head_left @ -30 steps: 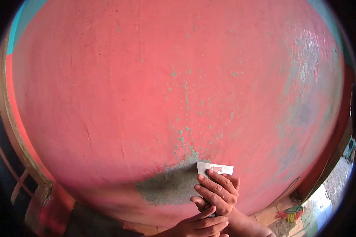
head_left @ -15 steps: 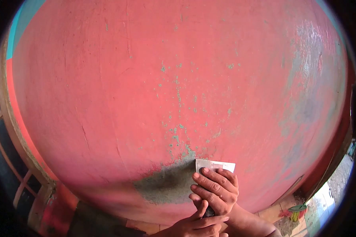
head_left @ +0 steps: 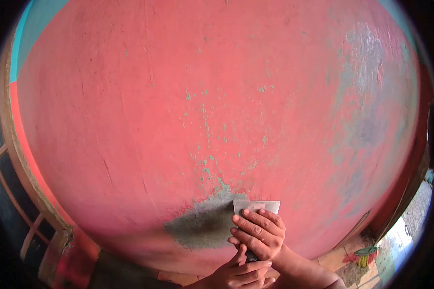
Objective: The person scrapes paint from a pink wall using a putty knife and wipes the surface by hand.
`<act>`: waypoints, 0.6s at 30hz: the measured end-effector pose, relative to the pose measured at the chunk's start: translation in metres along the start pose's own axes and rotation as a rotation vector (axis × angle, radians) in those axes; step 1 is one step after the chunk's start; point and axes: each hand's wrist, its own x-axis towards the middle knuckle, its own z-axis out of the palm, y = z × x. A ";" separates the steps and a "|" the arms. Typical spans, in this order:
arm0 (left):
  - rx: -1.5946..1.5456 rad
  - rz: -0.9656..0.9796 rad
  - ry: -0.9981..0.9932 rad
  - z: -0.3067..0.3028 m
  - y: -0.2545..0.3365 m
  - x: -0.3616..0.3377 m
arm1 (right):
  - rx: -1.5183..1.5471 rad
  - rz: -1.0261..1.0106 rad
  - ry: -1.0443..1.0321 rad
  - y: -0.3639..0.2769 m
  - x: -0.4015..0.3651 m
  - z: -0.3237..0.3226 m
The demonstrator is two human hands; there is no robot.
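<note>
Where the scraper [head_left: 256, 204] meets your hands, the blade [head_left: 272, 206] points away from you and the handle [head_left: 251, 258] comes back near, so its long axis runs near to far, tilting a little right at the far end. Your hands are together on it, one beyond the other: your right hand [head_left: 261, 237] is the nearer to the blade, its fingers laid over the face of the metal, while your left hand [head_left: 246, 275] sits behind, closed round the handle close to your right palm.

The blade's straight edge lies crosswise, left to right, on the far side of your fingers. Its left corner is at the right border of the grey patch [head_left: 202, 226], and most of its width faces red paint on the wall [head_left: 130, 120]. That puts the patch mainly to the left of the blade and your right hand. Whether the whole edge touches the wall, you can't tell from this view.

Farther out, green flecks [head_left: 206, 170] trail up beyond the patch, slightly left of the blade. Well apart to the right, a bristly bundle [head_left: 363, 258] lies by the tiles [head_left: 332, 260].
</note>
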 end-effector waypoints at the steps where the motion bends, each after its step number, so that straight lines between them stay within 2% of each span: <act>1: 0.369 0.609 0.069 0.001 -0.013 0.000 | -0.010 -0.031 0.003 0.002 -0.002 0.002; 3: -0.407 -0.554 0.006 -0.010 0.032 0.002 | 0.057 -0.048 0.043 0.006 0.005 0.005; 5: -0.430 -0.562 -0.011 -0.008 0.033 0.002 | 0.100 -0.045 0.056 0.006 0.010 0.005; 6: -0.065 0.008 0.010 -0.003 0.009 0.000 | 0.110 -0.023 0.064 0.005 0.011 0.004; 8: 0.312 0.560 0.023 0.000 0.002 0.001 | 0.092 0.014 0.037 0.002 0.004 0.003; 15: 0.336 0.611 -0.006 0.004 -0.012 -0.003 | 0.022 0.031 0.003 0.000 -0.011 -0.002; 18: 0.311 0.610 -0.004 0.002 -0.005 -0.001 | 0.099 -0.039 0.026 0.008 -0.004 -0.001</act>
